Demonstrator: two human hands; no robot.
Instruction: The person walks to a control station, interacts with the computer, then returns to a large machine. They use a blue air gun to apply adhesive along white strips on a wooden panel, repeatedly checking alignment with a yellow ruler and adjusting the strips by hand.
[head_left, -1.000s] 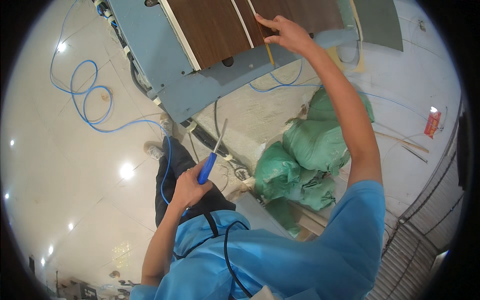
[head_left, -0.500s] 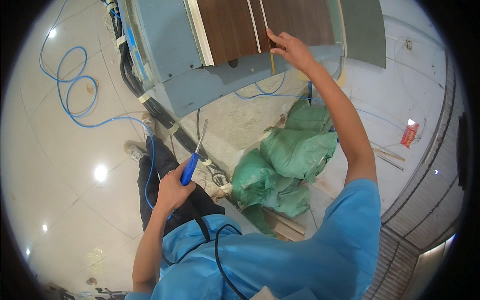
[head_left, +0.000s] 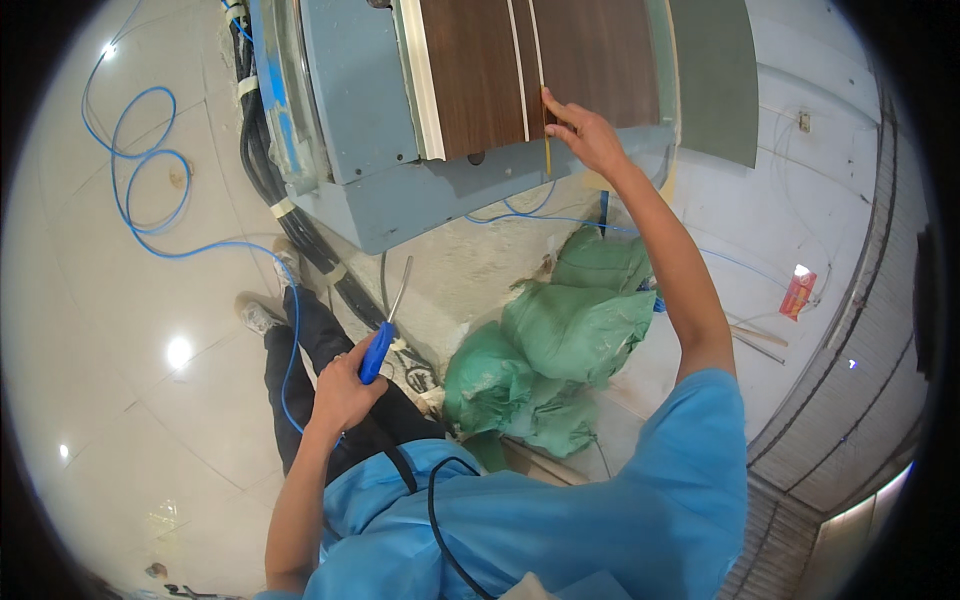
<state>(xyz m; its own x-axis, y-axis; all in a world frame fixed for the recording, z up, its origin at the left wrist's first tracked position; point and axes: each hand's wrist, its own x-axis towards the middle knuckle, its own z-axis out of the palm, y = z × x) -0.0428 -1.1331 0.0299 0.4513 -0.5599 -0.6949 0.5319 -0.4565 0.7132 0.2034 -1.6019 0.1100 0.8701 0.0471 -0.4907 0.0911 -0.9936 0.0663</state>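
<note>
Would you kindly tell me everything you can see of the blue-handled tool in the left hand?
The blue-handled tool looks like a screwdriver: a glossy blue handle, probably plastic, with a slim grey metal shaft rising from it. Its tip is too small to make out. The left hand grips the handle in a closed fist, so only the upper handle shows. It points up and slightly right, toward the grey-blue cabinet base, without touching it. Nothing else touches it.
</note>
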